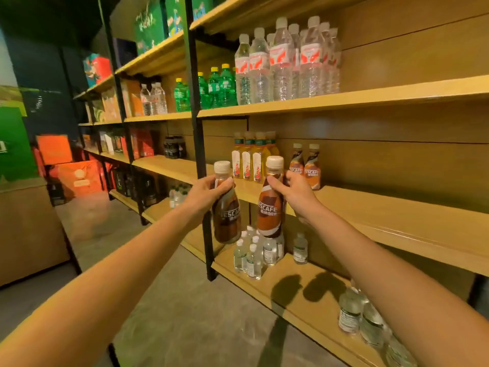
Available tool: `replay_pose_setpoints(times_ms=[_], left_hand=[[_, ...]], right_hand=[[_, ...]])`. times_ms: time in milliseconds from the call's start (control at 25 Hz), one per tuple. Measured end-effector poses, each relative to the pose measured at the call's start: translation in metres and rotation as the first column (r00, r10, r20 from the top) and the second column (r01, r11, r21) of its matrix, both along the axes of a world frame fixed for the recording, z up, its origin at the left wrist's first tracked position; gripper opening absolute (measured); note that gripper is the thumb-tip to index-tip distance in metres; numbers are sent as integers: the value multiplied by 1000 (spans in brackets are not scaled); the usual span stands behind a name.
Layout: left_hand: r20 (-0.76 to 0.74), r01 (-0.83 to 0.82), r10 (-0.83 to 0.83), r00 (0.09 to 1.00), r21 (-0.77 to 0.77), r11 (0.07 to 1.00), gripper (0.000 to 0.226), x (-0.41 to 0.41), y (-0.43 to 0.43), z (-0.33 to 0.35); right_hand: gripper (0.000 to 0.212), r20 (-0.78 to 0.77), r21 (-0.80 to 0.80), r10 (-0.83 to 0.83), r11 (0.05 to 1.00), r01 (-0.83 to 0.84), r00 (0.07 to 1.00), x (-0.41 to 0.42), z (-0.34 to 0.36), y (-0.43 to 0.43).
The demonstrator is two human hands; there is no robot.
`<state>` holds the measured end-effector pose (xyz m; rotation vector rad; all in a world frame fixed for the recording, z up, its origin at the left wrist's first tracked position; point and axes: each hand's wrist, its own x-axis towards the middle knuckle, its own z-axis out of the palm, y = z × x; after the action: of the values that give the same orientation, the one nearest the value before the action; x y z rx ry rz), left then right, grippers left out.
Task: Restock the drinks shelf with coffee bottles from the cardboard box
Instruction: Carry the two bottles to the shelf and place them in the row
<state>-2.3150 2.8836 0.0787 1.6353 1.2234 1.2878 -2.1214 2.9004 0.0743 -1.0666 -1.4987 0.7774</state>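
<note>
My left hand grips a brown coffee bottle by its neck, held upright in the air in front of the black shelf post. My right hand grips a second coffee bottle the same way, just in front of the middle wooden shelf. Two coffee bottles with cream caps stand on that shelf, to the right of my right hand. The cardboard box is out of view.
Yellow tea bottles stand left of the coffee bottles. Water bottles and green soda bottles fill the shelf above. Small clear bottles sit on the shelf below. A black upright post divides the shelves. Orange boxes lie far left.
</note>
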Motion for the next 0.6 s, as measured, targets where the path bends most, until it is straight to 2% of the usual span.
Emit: replay_pose_setpoints(times_ms=[80, 320, 520, 600], left_hand=[[-2, 85, -85, 996, -13, 996, 24, 4, 45, 0], [-53, 336, -335, 941, 21, 942, 40, 9, 181, 4], [-11, 516, -516, 856, -16, 856, 27, 22, 255, 9], [26, 558, -557, 830, -30, 830, 32, 32, 277, 10]], right_hand=[[23, -17, -7, -76, 997, 76, 997, 12, -3, 25], [22, -1, 9, -321, 947, 321, 947, 24, -4, 101], [33, 50, -18, -474, 880, 475, 879, 10, 6, 144], [35, 55, -38, -520, 852, 522, 852, 7, 8, 153]])
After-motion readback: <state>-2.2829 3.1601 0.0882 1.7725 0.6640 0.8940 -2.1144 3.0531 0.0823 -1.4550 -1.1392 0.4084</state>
